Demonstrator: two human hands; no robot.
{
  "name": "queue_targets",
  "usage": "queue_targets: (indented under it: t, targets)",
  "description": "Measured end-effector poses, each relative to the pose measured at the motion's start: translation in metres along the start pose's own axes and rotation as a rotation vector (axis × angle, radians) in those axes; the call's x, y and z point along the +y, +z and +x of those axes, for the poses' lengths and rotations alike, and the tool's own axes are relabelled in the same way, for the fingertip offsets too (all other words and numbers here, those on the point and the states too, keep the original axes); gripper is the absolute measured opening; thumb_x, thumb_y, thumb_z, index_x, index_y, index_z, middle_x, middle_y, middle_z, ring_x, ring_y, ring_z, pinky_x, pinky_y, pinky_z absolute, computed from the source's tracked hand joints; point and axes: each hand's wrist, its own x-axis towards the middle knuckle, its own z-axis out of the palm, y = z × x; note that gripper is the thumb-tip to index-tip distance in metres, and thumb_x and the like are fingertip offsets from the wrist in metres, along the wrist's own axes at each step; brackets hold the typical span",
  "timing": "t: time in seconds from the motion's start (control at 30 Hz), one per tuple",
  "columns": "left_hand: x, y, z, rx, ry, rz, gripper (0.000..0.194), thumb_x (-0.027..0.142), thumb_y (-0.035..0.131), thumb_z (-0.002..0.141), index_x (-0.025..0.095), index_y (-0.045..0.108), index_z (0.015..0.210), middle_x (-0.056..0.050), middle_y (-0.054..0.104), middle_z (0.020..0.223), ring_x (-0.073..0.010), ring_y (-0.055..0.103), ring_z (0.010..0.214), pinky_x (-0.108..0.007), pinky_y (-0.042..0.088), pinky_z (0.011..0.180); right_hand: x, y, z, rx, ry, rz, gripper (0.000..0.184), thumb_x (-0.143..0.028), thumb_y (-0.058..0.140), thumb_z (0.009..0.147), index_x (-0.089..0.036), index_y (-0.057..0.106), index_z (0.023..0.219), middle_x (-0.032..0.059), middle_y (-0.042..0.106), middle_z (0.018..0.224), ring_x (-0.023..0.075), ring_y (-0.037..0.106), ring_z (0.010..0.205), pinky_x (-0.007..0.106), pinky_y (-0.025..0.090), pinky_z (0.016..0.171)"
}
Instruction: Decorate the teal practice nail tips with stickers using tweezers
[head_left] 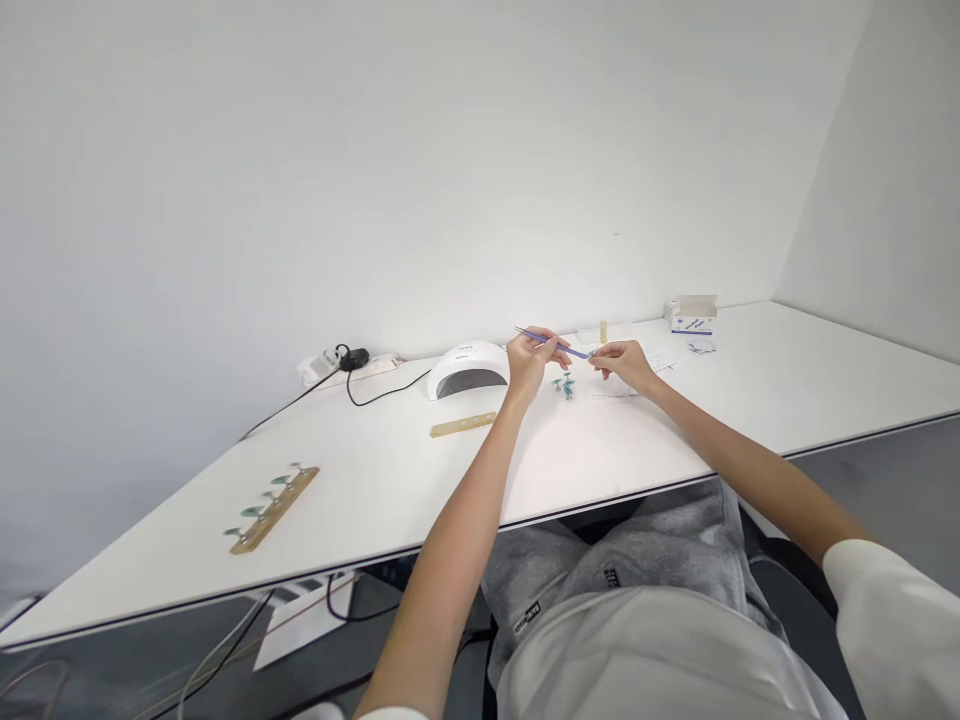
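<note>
My left hand (pixel 534 352) is closed around a slim blue-violet tool (pixel 555 345) with a silvery far end. Its kind, brush or tweezers, is too small to tell. The tool's blue end points right and meets a small teal piece (pixel 592 353), likely a nail tip, pinched in the fingers of my right hand (pixel 616 361). Below the hands on the white table stands a small cluster of teal nail tips (pixel 566 386) on little stands. A yellowish stand bar (pixel 463 425) lies left of my left forearm.
A white nail lamp (pixel 469 368) stands behind the bar, its cable running to a power strip (pixel 375 366). At left a wooden bar (pixel 277 508) carries several teal nail tips. An open box (pixel 693 314), papers (pixel 664 359) and a small yellow bottle (pixel 603 331) sit at the back right.
</note>
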Motion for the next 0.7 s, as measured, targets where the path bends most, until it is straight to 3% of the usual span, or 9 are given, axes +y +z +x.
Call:
queue_targets:
  t: [0.33,0.57,0.7]
  targets:
    - [-0.001,0.002,-0.001,-0.041,-0.007,0.040,0.024,0.028,0.071,0.072,0.013,0.053,0.075,-0.008,0.068,0.071,-0.0148,0.062,0.047,-0.029,0.052,0.046,-0.002,0.000,-0.001,-0.016,0.004,-0.046,0.015,-0.024,0.076,0.063,-0.011,0.069,0.065,0.0035,0.064,0.058,0.0082,0.051,0.044,0.023,0.048,0.047]
    - [0.003,-0.012,0.005,0.093,0.025,-0.010,0.022,0.027,0.070,0.074,0.014,0.053,0.077,-0.007,0.068,0.071,-0.0156,0.062,0.049,-0.030,0.051,0.047,0.007,-0.002,0.001,-0.032,0.009,-0.039,0.021,-0.030,0.079,0.061,-0.013,0.068,0.067,0.0045,0.067,0.061,0.0096,0.056,0.046,0.024,0.050,0.051]
    - [0.002,-0.010,0.005,0.094,0.016,-0.051,0.024,0.028,0.071,0.073,0.014,0.052,0.077,-0.007,0.068,0.072,-0.0160,0.064,0.051,-0.030,0.053,0.049,0.007,-0.002,0.001,-0.053,0.016,-0.001,0.024,-0.032,0.082,0.059,-0.013,0.069,0.068,0.0045,0.067,0.062,0.0105,0.058,0.048,0.025,0.051,0.053]
